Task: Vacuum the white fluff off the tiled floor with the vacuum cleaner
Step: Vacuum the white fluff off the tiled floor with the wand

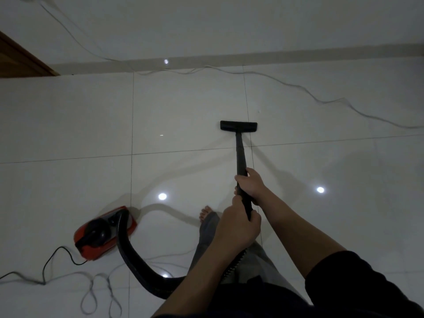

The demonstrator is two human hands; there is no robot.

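Note:
A black vacuum wand (240,154) runs from my hands down to a flat black floor nozzle (238,126) resting on the white tiled floor (183,115), beside a tile joint. My right hand (251,185) grips the wand higher along the tube. My left hand (238,222) grips it lower, near where the ribbed black hose (128,251) joins. The hose curves left to the red and black vacuum cleaner body (103,232) on the floor. I cannot make out any white fluff on the tiles in this dim light.
A pale cable (298,86) snakes along the skirting board and across the floor at the right. A black power cord (57,251) and looped grey cable (101,292) lie at bottom left. My bare foot (206,213) stands by the vacuum. A wooden door frame (20,58) is at left.

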